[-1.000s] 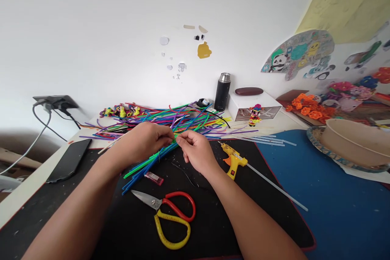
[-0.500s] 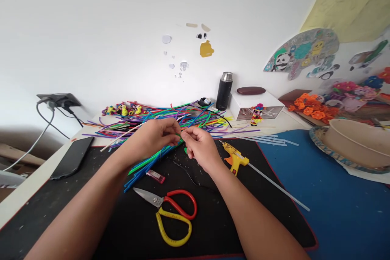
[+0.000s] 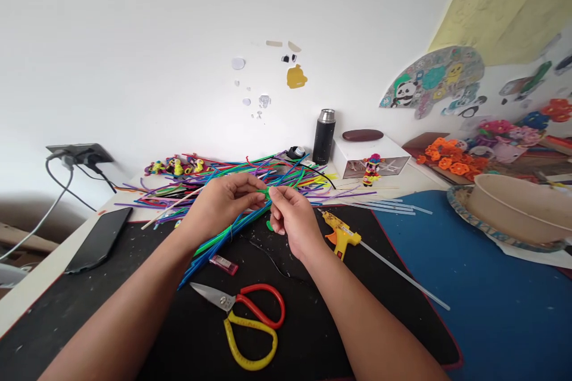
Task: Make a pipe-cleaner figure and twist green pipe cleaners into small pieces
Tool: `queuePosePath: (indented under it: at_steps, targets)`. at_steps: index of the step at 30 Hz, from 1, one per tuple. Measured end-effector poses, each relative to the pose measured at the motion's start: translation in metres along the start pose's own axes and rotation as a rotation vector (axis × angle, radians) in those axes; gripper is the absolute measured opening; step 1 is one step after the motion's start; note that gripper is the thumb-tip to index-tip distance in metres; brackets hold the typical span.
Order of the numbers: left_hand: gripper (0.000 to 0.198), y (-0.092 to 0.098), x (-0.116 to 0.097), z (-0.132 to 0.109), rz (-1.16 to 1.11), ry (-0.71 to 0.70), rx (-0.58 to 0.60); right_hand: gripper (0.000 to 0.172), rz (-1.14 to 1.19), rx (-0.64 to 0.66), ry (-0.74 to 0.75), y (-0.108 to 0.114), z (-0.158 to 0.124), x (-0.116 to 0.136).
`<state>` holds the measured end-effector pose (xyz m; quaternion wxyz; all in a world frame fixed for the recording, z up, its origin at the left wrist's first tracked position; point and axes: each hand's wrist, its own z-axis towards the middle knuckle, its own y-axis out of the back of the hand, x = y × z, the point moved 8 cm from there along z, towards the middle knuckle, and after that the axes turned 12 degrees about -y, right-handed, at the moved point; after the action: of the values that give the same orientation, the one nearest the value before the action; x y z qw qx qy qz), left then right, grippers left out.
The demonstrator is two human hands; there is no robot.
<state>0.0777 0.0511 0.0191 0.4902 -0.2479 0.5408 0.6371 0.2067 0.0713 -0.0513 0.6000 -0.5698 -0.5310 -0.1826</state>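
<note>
My left hand (image 3: 227, 201) and my right hand (image 3: 290, 214) meet over the back of the black mat, fingertips nearly touching. Between them they pinch a small green piece (image 3: 267, 192), partly hidden by the fingers. Another small green piece (image 3: 269, 225) shows just below my right hand. Behind and beneath the hands spreads a pile of coloured pipe cleaners (image 3: 286, 174), with a blue and green bundle (image 3: 208, 251) reaching toward the front left. Scissors (image 3: 243, 315) with one red and one yellow handle lie on the mat, below a small pink-red item (image 3: 224, 264).
A yellow glue gun (image 3: 342, 235) with a long clear stick lies right of my right hand. A phone (image 3: 100, 239) is at the left edge. Behind stand a black flask (image 3: 324, 137), a white box (image 3: 393, 161) and a small figure (image 3: 372, 169). A round basket (image 3: 513, 208) sits far right.
The view has shifted slightly, so the objects appear a little lower and further left. The green piece between my fingertips shows more clearly, and both hands remain close together.
</note>
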Motion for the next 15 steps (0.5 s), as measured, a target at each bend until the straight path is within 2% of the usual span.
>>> queuePosePath:
  at_steps: [5, 12, 15]
  targets:
    - [0.033, 0.0006, 0.0026, -0.0003, 0.064, 0.035, 0.011, 0.043, -0.026, 0.009, -0.005, -0.0001, 0.0021, -0.0027]
    - [0.027, 0.0022, -0.0035, -0.0005, 0.266, 0.015, 0.067, 0.042, -0.050, 0.018, -0.046, -0.0032, 0.0019, -0.0072]
    - [0.026, 0.0032, -0.0004, -0.0004, 0.235, 0.021, 0.065, 0.041, -0.051, 0.025, -0.049, -0.0041, 0.0020, -0.0080]
